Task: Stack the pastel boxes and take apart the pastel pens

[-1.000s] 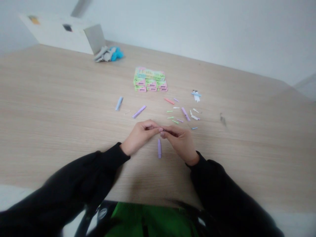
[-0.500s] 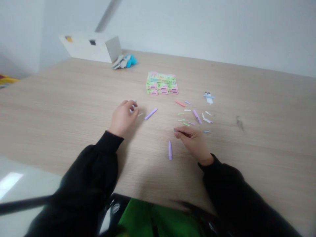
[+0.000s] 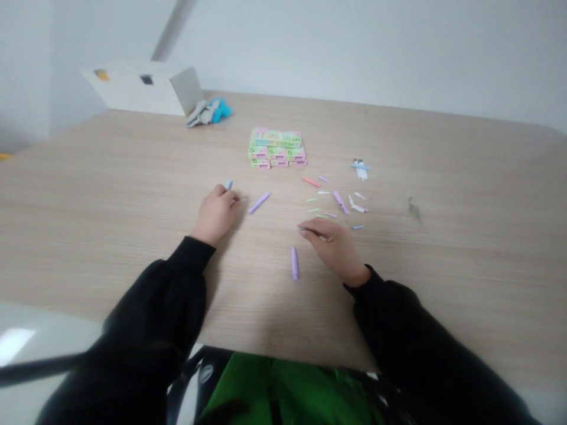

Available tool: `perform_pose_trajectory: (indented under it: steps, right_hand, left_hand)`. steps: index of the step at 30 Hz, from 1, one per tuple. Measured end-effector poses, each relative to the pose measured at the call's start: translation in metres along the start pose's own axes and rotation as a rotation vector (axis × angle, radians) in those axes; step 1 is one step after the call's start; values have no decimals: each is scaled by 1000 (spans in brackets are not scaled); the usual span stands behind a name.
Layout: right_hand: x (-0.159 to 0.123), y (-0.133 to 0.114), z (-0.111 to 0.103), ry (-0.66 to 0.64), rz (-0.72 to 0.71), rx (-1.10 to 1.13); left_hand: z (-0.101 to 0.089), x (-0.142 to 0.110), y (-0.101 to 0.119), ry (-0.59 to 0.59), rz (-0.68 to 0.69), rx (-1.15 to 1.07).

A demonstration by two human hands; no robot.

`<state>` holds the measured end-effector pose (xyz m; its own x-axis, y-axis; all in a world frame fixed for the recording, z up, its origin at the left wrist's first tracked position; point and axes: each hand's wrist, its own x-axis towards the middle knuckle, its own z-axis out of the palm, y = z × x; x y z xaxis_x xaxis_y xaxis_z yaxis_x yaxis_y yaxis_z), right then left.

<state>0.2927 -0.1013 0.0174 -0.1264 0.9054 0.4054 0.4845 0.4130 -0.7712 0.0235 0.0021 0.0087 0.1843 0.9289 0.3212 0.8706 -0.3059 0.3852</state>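
Observation:
My left hand [image 3: 217, 215] rests on the table with its fingers curled together. A light blue stick-like piece [image 3: 228, 185] sticks out past its knuckles, and a thin whitish sliver [image 3: 243, 199] shows at its fingertips. Which of these it grips is hidden. Just right of it lies a slim purple stick [image 3: 259, 202]. My right hand [image 3: 332, 245] pinches a small thin piece [image 3: 301, 228] between thumb and forefinger, too small to name. In front of it lies a purple tapered tube [image 3: 295, 263]. Beyond it are scattered small parts, among them a purple tube with a clip [image 3: 341, 202].
Green and pink boxes [image 3: 277, 149] are stacked farther back. A red stick [image 3: 310, 182] and a blue and white bundle [image 3: 360, 169] lie to their right. At the back left are grey and blue gloves [image 3: 209, 112] beside a white box [image 3: 142, 88]. The table [image 3: 465, 265] meets a wall behind.
The view has shifted, so everything sits slightly farther left. My left hand's fingers have closed together near the whitish sliver. My right hand keeps its pinch in about the same place.

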Motion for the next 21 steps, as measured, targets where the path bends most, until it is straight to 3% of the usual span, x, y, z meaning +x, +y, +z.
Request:
perform_pose_trajectory:
  steps: [3,8,12,21]
  right_hand:
    - [1,0,-1,38,43,85]
    - [2,-3,-3,36,138,290]
    - [2,-7,-3,15,124,306]
    - [-2,-10,-2,-21,179,272]
  left_hand:
    - [-3,-5,18,-17,74,-306]
    - [0,-24,57,-355,204,-736]
    - [5,-33,73,-515,245,-874]
    - [2,-37,80,-564,230,-947]
